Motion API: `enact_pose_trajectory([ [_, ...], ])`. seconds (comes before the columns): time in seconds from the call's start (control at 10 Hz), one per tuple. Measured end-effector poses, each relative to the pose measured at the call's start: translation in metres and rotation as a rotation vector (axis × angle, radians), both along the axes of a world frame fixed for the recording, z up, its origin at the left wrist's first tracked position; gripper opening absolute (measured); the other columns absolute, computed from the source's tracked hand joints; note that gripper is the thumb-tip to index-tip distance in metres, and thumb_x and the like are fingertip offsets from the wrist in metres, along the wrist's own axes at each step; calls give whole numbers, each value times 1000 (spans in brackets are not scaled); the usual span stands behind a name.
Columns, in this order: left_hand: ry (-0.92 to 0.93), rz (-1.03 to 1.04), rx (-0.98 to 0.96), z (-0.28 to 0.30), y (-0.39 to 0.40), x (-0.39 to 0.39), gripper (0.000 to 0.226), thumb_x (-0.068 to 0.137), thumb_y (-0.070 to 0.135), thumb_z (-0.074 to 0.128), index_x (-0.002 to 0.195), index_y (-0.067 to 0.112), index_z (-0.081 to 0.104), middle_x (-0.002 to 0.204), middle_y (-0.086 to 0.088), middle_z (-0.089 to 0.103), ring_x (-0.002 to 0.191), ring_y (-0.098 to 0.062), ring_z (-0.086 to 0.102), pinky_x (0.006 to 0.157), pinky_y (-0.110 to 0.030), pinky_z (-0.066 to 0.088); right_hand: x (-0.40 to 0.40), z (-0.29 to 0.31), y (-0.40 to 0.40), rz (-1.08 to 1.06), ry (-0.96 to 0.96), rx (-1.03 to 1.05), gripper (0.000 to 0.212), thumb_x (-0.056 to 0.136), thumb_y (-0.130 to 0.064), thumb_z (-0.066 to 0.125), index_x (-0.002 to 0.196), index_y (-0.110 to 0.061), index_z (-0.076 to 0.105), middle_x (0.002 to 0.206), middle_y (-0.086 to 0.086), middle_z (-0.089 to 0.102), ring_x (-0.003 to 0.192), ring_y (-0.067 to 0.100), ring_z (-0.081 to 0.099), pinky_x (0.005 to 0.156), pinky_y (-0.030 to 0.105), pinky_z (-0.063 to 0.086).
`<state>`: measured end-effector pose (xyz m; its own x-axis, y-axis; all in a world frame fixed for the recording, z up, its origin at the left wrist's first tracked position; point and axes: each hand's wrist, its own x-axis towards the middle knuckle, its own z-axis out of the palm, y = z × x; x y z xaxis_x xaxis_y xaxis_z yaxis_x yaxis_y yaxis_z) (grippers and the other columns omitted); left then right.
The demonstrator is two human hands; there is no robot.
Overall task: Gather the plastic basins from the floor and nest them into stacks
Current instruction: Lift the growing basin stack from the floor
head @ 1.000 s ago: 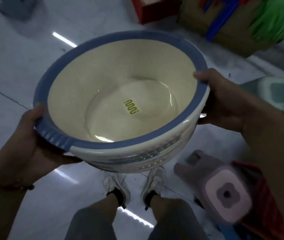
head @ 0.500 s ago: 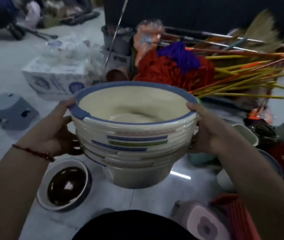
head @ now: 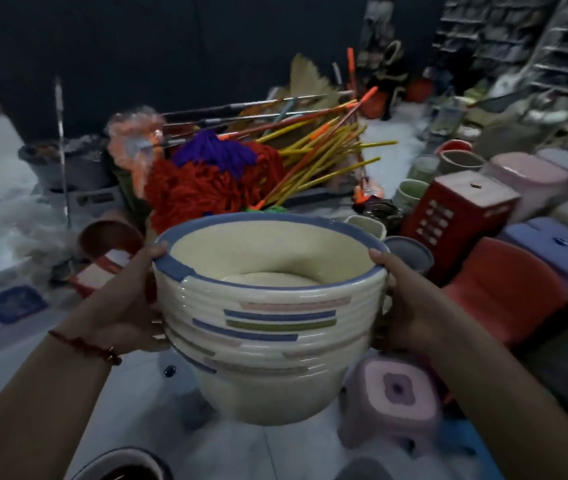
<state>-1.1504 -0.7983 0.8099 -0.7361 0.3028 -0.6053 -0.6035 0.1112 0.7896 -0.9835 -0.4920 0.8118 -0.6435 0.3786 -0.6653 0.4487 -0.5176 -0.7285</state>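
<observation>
A stack of nested cream basins (head: pixel 268 341) with coloured rims is held up in the air in front of me; the top one has a blue rim. My left hand (head: pixel 126 306) grips the stack's left side, thumb on the rim. My right hand (head: pixel 404 306) grips the right side, thumb over the rim. Part of another basin (head: pixel 120 467) with a dark inside lies on the floor at the bottom left edge.
Red and purple mop heads (head: pixel 206 181) and a pile of yellow broom handles (head: pixel 327 150) lie behind the stack. Plastic stools crowd the right: a pink one (head: pixel 397 400), a red one (head: pixel 504 275) and a blue one (head: pixel 552 244). A brown basin (head: pixel 109 239) sits at left.
My view has lifted from the floor and my feet to the room ahead and swung right. The stack stays in both hands, now seen from the side rather than from above.
</observation>
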Motion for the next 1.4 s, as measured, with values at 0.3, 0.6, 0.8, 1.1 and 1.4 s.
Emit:
enact_pose_trajectory([
  [0.3, 34, -344, 52, 28, 97, 73, 85, 50, 73, 77, 120, 24, 69, 122, -16, 68, 114, -42, 60, 100, -61, 41, 156, 29, 41, -301, 47, -9, 70, 68, -62, 74, 116, -13, 65, 110, 14, 68, 98, 34, 63, 77, 45, 53],
  [0.6, -9, -652, 74, 32, 212, 168, 71, 61, 66, 70, 115, 21, 65, 109, -19, 62, 104, -39, 57, 82, -49, 50, 314, 42, 65, -627, 3, 23, 55, 70, -64, 72, 96, -15, 69, 93, 11, 71, 92, 32, 64, 81, 48, 54],
  [0.8, 15, -929, 151, 35, 254, 202, 49, 79, 59, 58, 72, 15, 80, 84, -19, 69, 85, -33, 58, 83, -43, 43, 363, 44, 49, -800, -24, 37, 52, 75, -64, 66, 86, -14, 67, 56, 9, 65, 72, 28, 60, 67, 38, 48],
  [1.1, -88, -1141, 146, 39, 293, 194, 63, 77, 65, 61, 105, 10, 71, 87, -19, 74, 87, -37, 67, 86, -45, 50, 379, 40, -13, -1072, -37, -28, 74, 63, -65, 77, 116, -14, 68, 111, 18, 68, 101, 37, 63, 85, 44, 52],
  [1.4, -101, -1359, 56, 23, 308, 194, 75, 61, 66, 71, 115, 14, 66, 100, -24, 73, 97, -38, 68, 85, -46, 53, 379, 27, -66, -1278, -124, -67, 71, 59, -68, 73, 109, -19, 64, 85, 19, 64, 89, 37, 58, 83, 48, 49],
])
